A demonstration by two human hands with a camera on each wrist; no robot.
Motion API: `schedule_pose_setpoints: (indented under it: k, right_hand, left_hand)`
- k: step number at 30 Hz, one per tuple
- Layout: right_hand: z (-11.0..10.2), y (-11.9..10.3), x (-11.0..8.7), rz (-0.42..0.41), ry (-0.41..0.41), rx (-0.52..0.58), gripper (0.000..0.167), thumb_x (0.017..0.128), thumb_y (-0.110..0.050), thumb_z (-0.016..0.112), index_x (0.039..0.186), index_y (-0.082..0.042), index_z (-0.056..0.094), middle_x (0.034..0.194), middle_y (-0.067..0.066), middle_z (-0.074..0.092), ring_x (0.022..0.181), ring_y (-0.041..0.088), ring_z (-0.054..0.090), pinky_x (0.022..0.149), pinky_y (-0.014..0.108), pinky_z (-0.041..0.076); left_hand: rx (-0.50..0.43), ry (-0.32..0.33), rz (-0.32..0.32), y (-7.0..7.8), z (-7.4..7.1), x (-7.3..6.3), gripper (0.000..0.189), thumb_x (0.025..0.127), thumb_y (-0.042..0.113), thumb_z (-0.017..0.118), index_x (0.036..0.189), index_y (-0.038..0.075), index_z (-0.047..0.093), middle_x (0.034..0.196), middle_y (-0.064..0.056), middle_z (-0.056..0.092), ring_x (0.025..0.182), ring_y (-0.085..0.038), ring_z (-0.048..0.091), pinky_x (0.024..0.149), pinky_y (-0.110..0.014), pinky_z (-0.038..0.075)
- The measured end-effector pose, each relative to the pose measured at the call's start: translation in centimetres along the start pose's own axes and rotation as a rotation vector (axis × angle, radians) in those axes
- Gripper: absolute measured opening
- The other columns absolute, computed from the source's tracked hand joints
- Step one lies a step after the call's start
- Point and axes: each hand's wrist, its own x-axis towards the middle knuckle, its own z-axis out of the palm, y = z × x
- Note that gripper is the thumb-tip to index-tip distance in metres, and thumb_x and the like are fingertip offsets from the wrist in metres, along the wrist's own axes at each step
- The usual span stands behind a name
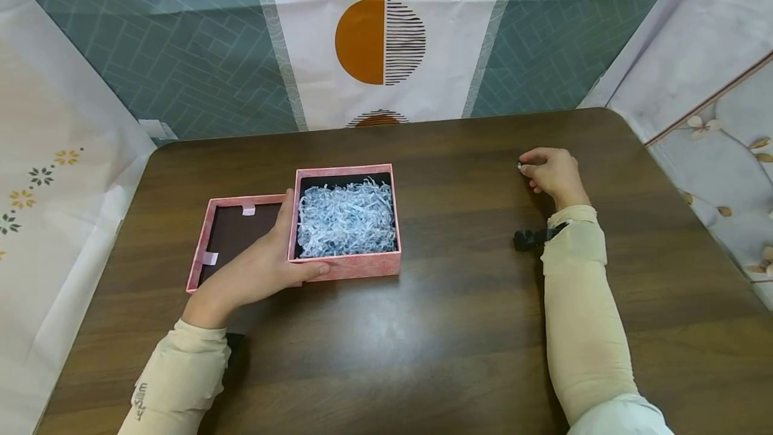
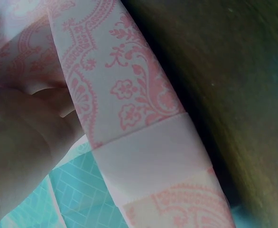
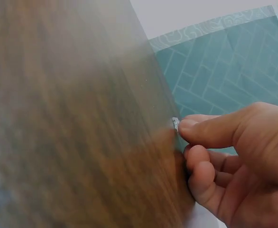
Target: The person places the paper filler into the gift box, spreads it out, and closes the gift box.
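A pink patterned gift box sits left of the table's middle, filled with pale blue shredded paper. My left hand grips its left front corner, thumb along the front wall and fingers up the left side. Behind that hand lies a shallow pink lid, dark inside, partly covered by hand and box. In the left wrist view, a pink floral wall with a pale band fills the middle. Over at the far right, my right hand pinches a tiny whitish, shiny piece between thumb and forefinger; its kind cannot be told.
The brown wooden table has rounded far corners. A teal and white patterned cloth hangs beyond its far edge, and pale flowered curtains flank both sides. A small black device is strapped to my right wrist.
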Motion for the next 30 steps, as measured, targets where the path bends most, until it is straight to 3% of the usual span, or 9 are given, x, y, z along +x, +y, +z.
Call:
schedule_pose_setpoints:
  k: [10,15,17,24,30]
  right_hand:
    - [0.4,-0.4,0.2,-0.086,0.005,-0.117,0.009,0.096,-0.006,0.068,0.098,0.002,0.07,0.059,0.006,0.058,0.049,0.02,0.055,0.045,0.03,0.045]
    - [0.8,-0.1,0.2,-0.17,0.033,-0.226,0.009,0.096,-0.006,0.065,0.094,0.002,0.068,0.079,0.018,0.066,0.077,0.036,0.056,0.072,0.045,0.043]
    - [1.1,-0.2,0.2,-0.189,0.026,-0.238,0.01,0.097,-0.007,0.063,0.095,0.002,0.067,0.089,0.02,0.066,0.083,0.036,0.051,0.077,0.046,0.039]
    - [1.4,-2.0,0.0,-0.185,-0.146,0.03,0.013,0.104,-0.006,0.054,0.101,0.006,0.057,0.079,0.013,0.056,0.059,0.018,0.056,0.053,0.027,0.051]
    - [1.4,-6.3,-1.7,-0.281,-0.227,0.207,0.01,0.106,-0.004,0.049,0.1,0.004,0.05,0.079,0.012,0.055,0.06,0.018,0.054,0.054,0.028,0.051]
  left_hand:
    - [0.025,0.004,0.016,0.0,-0.2,0.0,0.128,0.084,0.049,0.079,0.157,0.032,-0.025,0.168,-0.01,-0.001,0.143,-0.036,0.028,0.11,-0.058,0.033]
    - [0.012,0.016,0.054,-0.2,0.0,0.2,0.127,0.085,0.045,0.081,0.156,0.035,-0.025,0.167,-0.008,0.003,0.141,-0.031,0.031,0.11,-0.054,0.031]
    - [0.009,0.018,0.041,-0.3,0.0,0.0,0.128,0.084,0.047,0.081,0.156,0.037,-0.025,0.167,-0.008,0.002,0.141,-0.033,0.032,0.11,-0.055,0.032]
    - [0.012,0.01,-0.004,-0.4,0.0,-0.5,0.129,0.083,0.052,0.079,0.156,0.033,-0.025,0.168,-0.009,0.0,0.142,-0.037,0.031,0.108,-0.058,0.035]
    - [0.052,0.009,0.006,0.0,0.0,-0.1,0.131,0.083,0.055,0.078,0.156,0.028,-0.027,0.168,-0.009,-0.001,0.145,-0.033,0.029,0.112,-0.054,0.032]
